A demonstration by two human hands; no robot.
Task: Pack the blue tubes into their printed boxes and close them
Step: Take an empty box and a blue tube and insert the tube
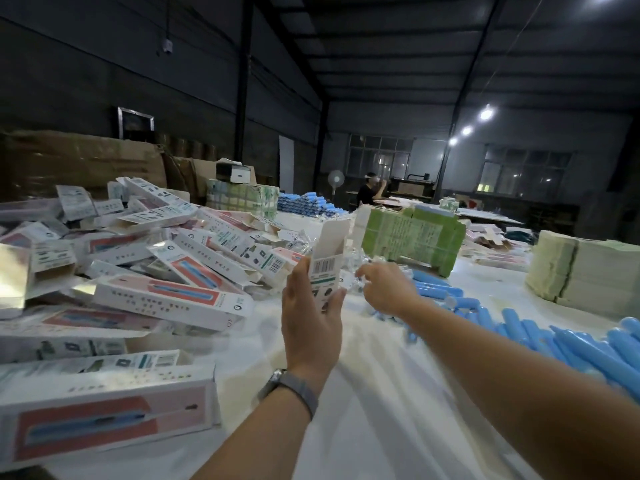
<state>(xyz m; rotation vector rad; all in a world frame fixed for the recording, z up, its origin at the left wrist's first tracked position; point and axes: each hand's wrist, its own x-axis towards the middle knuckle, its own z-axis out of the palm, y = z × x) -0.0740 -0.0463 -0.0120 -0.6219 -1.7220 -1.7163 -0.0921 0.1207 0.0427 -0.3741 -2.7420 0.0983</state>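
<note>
while box is held open, right hand goes for clear wrap

while the left hand (pixel 311 317) grips an upright printed box (pixel 327 261) with its top flap open, the right hand (pixel 382 289) reaches past it, fingers curled at crinkly clear plastic (pixel 349 268); can't tell if it actually pinches any. blue tubes (pixel 540 334) lie loose on the white desk (pixel 363 393) to the right, just beside that hand. packed boxes (pixel 166 258) pile up on the left.

risks: one-handed grip could crush or tip the box; open flap may bend against the reaching wrist; sweeping arm could roll tubes off the pile.

writing: barcode on the held box, digits too blurred; other print unreadable, no brand legible.
</note>
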